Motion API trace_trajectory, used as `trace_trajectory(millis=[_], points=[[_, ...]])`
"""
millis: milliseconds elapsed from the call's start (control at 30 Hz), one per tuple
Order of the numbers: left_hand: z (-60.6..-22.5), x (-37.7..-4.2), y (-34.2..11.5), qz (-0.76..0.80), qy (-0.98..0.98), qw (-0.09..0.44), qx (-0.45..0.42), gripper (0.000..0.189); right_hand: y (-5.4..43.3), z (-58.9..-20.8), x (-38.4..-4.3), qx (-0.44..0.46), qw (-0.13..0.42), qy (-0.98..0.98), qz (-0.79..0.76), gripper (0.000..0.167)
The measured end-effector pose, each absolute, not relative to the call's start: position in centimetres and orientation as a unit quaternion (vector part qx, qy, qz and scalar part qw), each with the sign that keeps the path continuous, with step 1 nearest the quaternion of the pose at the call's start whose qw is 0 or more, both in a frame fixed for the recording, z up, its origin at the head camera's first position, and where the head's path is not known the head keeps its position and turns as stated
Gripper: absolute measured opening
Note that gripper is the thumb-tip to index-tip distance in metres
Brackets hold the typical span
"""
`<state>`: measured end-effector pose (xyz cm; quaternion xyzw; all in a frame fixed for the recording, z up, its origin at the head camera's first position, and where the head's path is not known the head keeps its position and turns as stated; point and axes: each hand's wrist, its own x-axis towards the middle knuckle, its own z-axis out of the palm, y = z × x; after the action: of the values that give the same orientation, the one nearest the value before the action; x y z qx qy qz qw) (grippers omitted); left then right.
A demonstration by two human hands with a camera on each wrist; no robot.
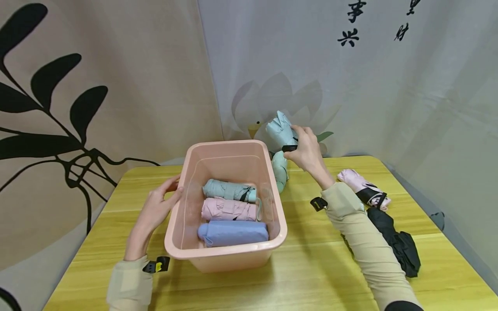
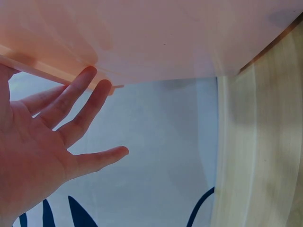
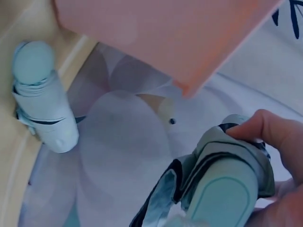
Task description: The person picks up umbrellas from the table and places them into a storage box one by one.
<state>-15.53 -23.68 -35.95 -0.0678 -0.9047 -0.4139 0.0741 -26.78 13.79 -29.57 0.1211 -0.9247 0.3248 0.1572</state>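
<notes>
My right hand (image 1: 309, 151) grips a light blue folded umbrella (image 1: 281, 128) above the table's back edge, beyond the bin's right side. Its flat end and loose fabric (image 3: 227, 189) show in the right wrist view. Below it, a pale green folded umbrella (image 1: 280, 172) lies close beside the bin. At the left wall of the pink plastic bin (image 1: 229, 262), my left hand (image 1: 157, 207) touches the rim with its fingers extended. Inside the bin lie a teal umbrella (image 1: 223, 190), a pink umbrella (image 1: 227, 209) and a periwinkle umbrella (image 1: 237, 233), side by side.
Right of my right forearm, a pink and black folded umbrella (image 1: 359, 183) and a black umbrella (image 1: 397, 244) lie on the wooden table (image 1: 311, 268). A printed curtain (image 1: 155, 86) hangs behind the table.
</notes>
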Motion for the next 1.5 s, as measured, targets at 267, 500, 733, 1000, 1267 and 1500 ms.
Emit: trace_trajectory(millis=[267, 500, 733, 1000, 1267, 1500], points=[[-35.8, -15.6, -23.7, -0.413, -0.905, 0.075, -0.069, 0.057, 12.6, -27.2, -25.7, 0.158, 0.129, -0.927, 0.314, 0.076], [-36.0, -15.6, -23.7, -0.410, -0.905, 0.084, -0.073, 0.056, 11.5, -25.6, -25.0, 0.201, 0.104, -0.928, 0.297, 0.075], [-36.1, -15.7, -23.7, -0.414, -0.903, 0.084, -0.075, 0.056, 10.2, -24.5, -24.5, 0.257, 0.091, -0.920, 0.280, 0.075], [-36.1, -15.7, -23.7, -0.412, -0.904, 0.085, -0.076, 0.056, 8.4, -23.5, -23.9, 0.331, 0.066, -0.906, 0.255, 0.075], [-35.9, -15.5, -23.6, -0.408, -0.906, 0.088, -0.074, 0.056, 6.9, -23.0, -23.4, 0.400, 0.066, -0.884, 0.234, 0.074], [-36.0, -15.5, -23.6, -0.407, -0.906, 0.088, -0.073, 0.056, 5.9, -22.9, -23.0, 0.441, 0.050, -0.870, 0.213, 0.075]])
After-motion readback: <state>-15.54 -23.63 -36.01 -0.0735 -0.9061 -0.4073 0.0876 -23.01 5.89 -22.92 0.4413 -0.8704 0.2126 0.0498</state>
